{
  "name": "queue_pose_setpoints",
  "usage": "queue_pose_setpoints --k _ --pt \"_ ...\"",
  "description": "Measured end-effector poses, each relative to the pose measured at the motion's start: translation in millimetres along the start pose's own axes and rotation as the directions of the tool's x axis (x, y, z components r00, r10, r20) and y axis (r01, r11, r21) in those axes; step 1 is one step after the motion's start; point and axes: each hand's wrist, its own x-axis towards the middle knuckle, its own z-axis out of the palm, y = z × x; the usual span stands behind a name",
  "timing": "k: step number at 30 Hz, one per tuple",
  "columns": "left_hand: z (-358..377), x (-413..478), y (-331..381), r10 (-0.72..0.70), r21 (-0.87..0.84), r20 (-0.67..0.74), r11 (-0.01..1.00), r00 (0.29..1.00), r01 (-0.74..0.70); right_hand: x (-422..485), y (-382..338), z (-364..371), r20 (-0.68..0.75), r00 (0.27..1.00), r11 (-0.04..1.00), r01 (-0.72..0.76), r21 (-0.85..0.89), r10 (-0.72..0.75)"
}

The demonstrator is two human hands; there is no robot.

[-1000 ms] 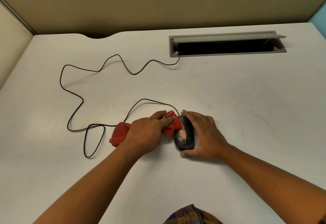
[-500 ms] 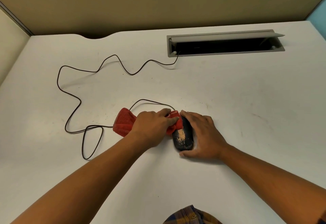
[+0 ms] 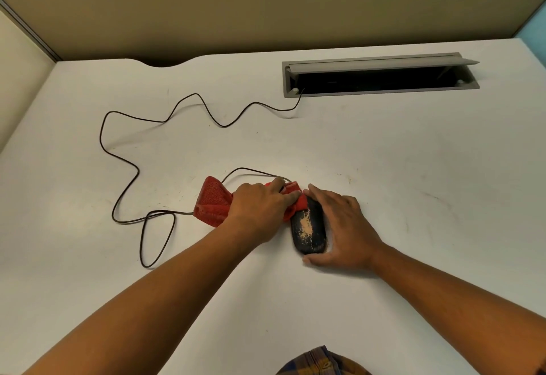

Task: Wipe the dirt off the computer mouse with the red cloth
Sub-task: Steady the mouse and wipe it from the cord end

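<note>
A black computer mouse (image 3: pixel 310 231) lies on the white desk, smeared with tan dirt along its back. My right hand (image 3: pixel 344 224) cups its right side, thumb at the near end, holding it in place. My left hand (image 3: pixel 260 209) grips the red cloth (image 3: pixel 213 202) and presses its bunched end against the mouse's front left. The rest of the cloth trails out to the left of my hand. The front of the mouse is hidden under cloth and fingers.
The mouse's black cable (image 3: pixel 124 162) loops widely over the left half of the desk (image 3: pixel 413 182) and runs into a grey cable hatch (image 3: pixel 381 91), open, at the back. A beige partition wall stands behind the desk.
My left hand has pushed the cloth slightly forward along the mouse's front. The trailing cloth end has shifted up and away. My right hand and the mouse have stayed put.
</note>
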Motion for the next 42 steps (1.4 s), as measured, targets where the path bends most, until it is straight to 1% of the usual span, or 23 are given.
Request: queue_pose_setpoints --k 3,5,8,10,13,15,17,19,24,27,29,31,37,39,42 --pt "-1.0 -3.8 -1.5 -0.028 -0.047 -0.052 0.999 0.998 0.026 -0.3 -1.1 -0.8 -0.004 1.000 1.000 0.002 0.003 -0.002" --pt "2.2 -9.6 0.3 -0.017 -0.066 -0.081 0.998 0.997 0.012 -0.7 -2.0 -1.3 -0.015 1.000 1.000 0.000 0.011 0.000" --pt "11.0 -16.5 4.0 0.005 -0.056 -0.047 0.998 0.999 -0.007 -0.3 -1.9 -1.4 -0.012 1.000 1.000 0.008 0.007 -0.008" --pt "13.9 -17.1 2.6 -0.045 -0.055 -0.024 0.998 0.999 0.044 -0.6 -1.9 -1.9 -0.011 1.000 1.000 0.011 0.004 -0.011" --pt "10.3 -17.7 -0.7 -0.096 -0.058 -0.046 0.994 0.994 0.093 -0.4 -2.5 -3.0 -0.009 1.000 1.000 0.012 -0.001 -0.012" --pt "8.4 -19.5 1.4 -0.071 -0.054 -0.080 0.996 0.994 0.067 -0.9 -2.8 -3.2 -0.009 1.000 1.000 0.012 -0.006 -0.012" --pt "8.1 -21.7 7.5 -0.005 -0.032 -0.103 0.999 0.995 0.001 -1.1 -3.9 -3.5 -0.015 1.000 1.000 0.012 -0.011 -0.012" --pt "9.7 -22.1 13.9 0.036 -0.013 -0.083 0.999 0.996 -0.037 -1.1 -4.9 -3.7 -0.023 1.000 1.000 0.015 -0.011 -0.015" --pt "3.4 -15.2 14.1 -0.048 -0.011 -0.068 0.999 0.997 0.047 -1.6 -5.6 -5.0 -0.008 1.000 1.000 0.022 -0.015 -0.022" --pt "2.0 -16.4 18.4 0.028 0.000 -0.082 1.000 0.996 -0.028 -1.6 -6.2 -4.8 -0.021 0.999 1.000 0.024 -0.003 -0.024" --pt "5.0 -17.7 20.3 0.085 0.015 -0.061 0.996 0.995 -0.084 -1.3 -5.6 -3.7 -0.019 1.000 1.000 0.025 -0.005 -0.025" --pt "7.1 -16.7 18.5 0.081 0.016 -0.042 0.997 0.996 -0.080 -1.2 -4.8 -2.8 -0.022 1.000 1.000 0.020 0.000 -0.020" --pt "-1.3 -6.3 18.1 0.011 0.030 -0.049 0.999 0.999 -0.010 0.1 -3.2 -1.1 -0.026 0.999 1.000 0.019 0.009 -0.019" --pt "-0.8 -9.1 19.3 0.019 0.019 -0.062 1.000 0.998 -0.018 0.0 -1.9 -0.1 -0.023 1.000 1.000 0.018 0.008 -0.018" --pt "8.4 -17.3 18.2 0.067 0.008 -0.050 0.998 0.996 -0.067 -0.8 -2.1 0.6 -0.029 0.999 1.000 0.014 0.008 -0.014"
